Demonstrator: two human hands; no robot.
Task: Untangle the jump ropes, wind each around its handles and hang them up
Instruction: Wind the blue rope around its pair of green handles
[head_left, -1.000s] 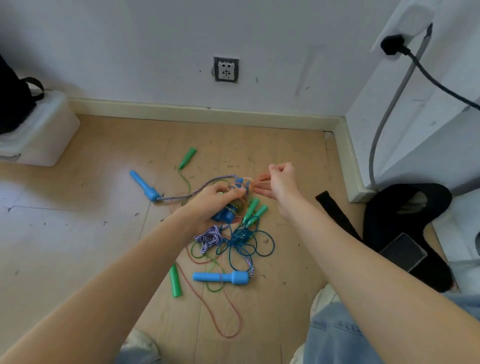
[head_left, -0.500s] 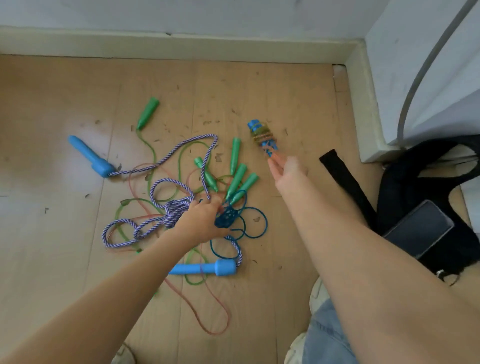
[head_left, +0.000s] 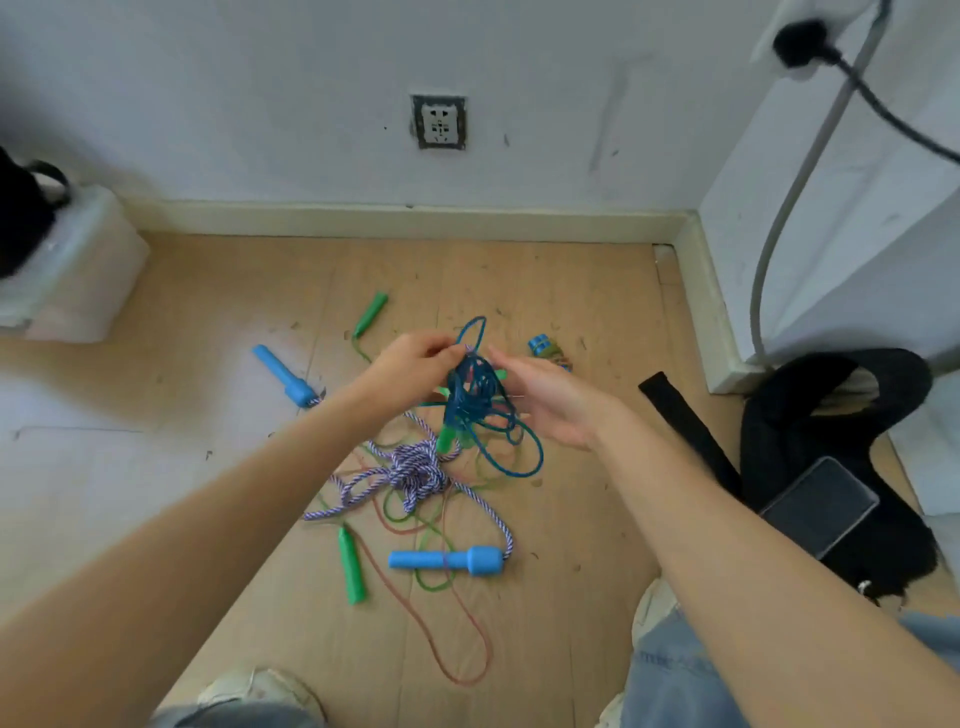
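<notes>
bare floor (head_left: 130, 467) left, rope tangle (head_left: 415, 473) centre, black bag (head_left: 831, 415) blocking right

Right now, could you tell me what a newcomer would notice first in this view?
First, the dark blue rope tangle lifted mid-frame: the left hand pinches its top, the right hand is open beside it. Below it on the wooden floor lies a knotted purple-white braided rope with light blue handles. A wound bundle lies beyond the hands.
</notes>
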